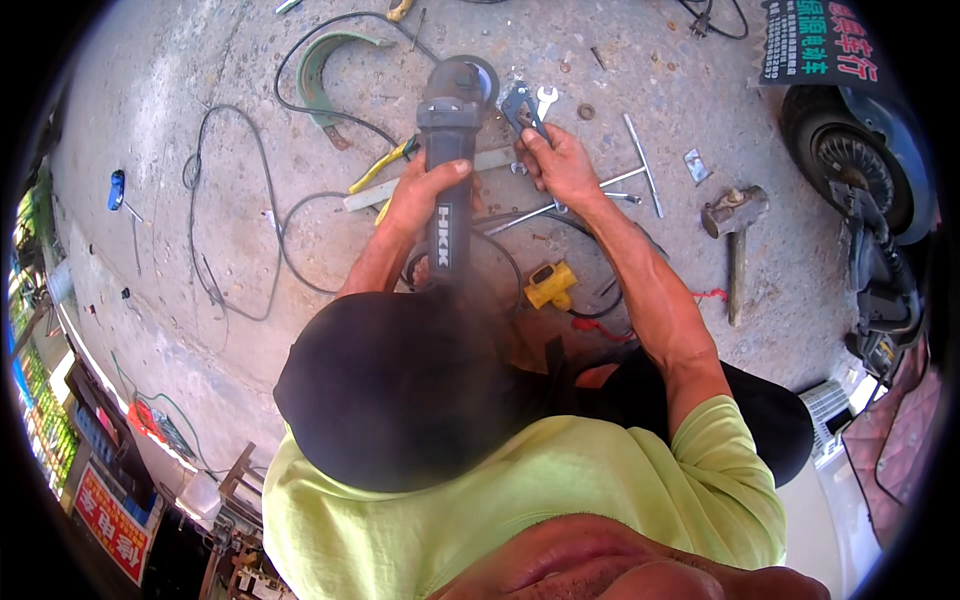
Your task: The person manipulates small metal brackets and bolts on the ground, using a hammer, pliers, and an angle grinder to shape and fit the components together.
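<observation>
My left hand is wrapped round the dark body of an angle grinder, thumb across its top. The grinder's disc shows at the far end, beside its head. In my right hand is a dark pliers-like tool, its jaws pointing away from me, close to the disc; whether they touch I cannot tell. A silver open-end wrench lies just beyond those fingers. Under the grinder are a pale flat bar and yellow-handled pliers. A black rounded shape hides my left forearm's lower part.
A T-handle wrench and a hammer lie to the right, near a scooter wheel. A yellow block-shaped object sits closer in. A green curved metal piece and looped cable are on the left.
</observation>
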Motion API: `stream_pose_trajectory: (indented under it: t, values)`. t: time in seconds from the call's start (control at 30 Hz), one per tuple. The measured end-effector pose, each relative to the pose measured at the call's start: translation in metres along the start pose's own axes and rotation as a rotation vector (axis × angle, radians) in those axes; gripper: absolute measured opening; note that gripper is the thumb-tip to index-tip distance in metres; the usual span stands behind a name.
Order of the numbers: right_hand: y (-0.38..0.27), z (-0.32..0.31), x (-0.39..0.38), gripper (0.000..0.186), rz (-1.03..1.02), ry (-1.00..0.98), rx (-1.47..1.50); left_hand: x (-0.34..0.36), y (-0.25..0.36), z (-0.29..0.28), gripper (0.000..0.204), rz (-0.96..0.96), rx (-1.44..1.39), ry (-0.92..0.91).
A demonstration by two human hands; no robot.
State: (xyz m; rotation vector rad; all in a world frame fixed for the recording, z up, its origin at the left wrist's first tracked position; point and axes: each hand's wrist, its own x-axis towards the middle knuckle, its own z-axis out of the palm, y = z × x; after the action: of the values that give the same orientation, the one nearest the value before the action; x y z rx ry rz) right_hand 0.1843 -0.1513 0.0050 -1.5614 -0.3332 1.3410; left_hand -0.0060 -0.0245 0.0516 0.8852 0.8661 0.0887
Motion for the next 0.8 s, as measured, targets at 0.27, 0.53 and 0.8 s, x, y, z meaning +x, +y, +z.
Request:
stream_pose_trajectory:
  t: [0.27,0.53,0.8]
  values:
    - [0.004,-0.001,0.002,0.032,-0.009,-0.015,0.016,0.001,0.004,0.002,0.039,-0.007,-0.001,0.041]
    - [0.001,-0.001,0.002,0.031,-0.003,-0.004,0.055,-0.006,0.002,-0.003,0.037,0.041,-0.017,0.010]
    - [0.003,-0.001,0.004,0.032,-0.010,-0.021,0.043,-0.008,-0.002,0.002,0.037,0.018,0.021,0.027]
